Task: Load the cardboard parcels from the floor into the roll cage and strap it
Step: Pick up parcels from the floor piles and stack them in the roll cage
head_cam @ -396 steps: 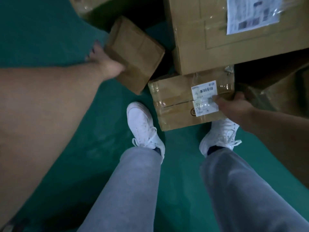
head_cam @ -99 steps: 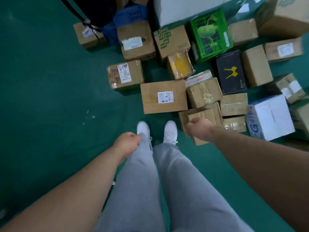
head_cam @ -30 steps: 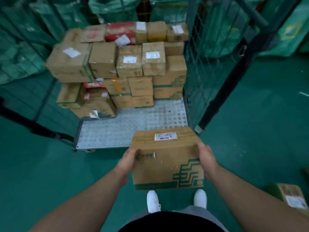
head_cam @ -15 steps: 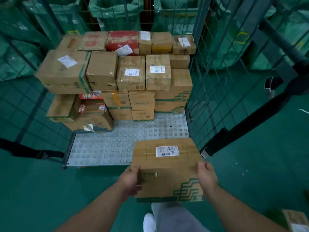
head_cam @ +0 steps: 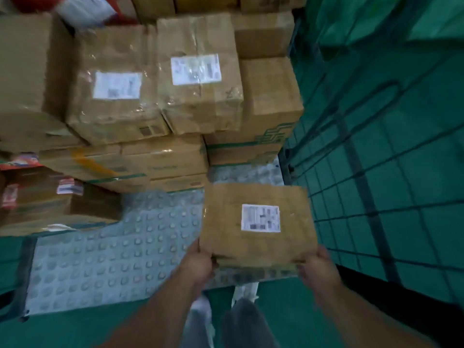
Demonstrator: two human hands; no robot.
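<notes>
The studded grey metal deck [head_cam: 113, 259] of the roll cage fills the lower left. Its raised dots run up to the foot of the stacked parcels [head_cam: 198, 79], which stand along the far side of the deck in several layers of taped brown cardboard, some with white labels. At the right edge of the deck rises the cage's dark wire mesh wall [head_cam: 376, 172]. Green sacks [head_cam: 376, 18] show through the mesh beyond it. In front of the deck lies the dark green floor [head_cam: 75, 330].

Over the deck's near right corner, just beside the mesh wall, is the cardboard parcel [head_cam: 258, 222], its top face up and carrying 1 white label [head_cam: 260, 218]. The left hand [head_cam: 198, 264] grips its near left corner and the right hand [head_cam: 316, 270] grips its near right corner, both curled round the edge. I cannot tell whether the parcel rests on the deck or hangs just above it.

The whole view is smeared by motion, so no label can be read. The fingers under the parcel are hidden. The stack is cut off at the top and left edges. Below the deck's front edge, grey trousers [head_cam: 243, 320] and a white shoe [head_cam: 200, 305] are blurred, and the second shoe is mostly covered.
</notes>
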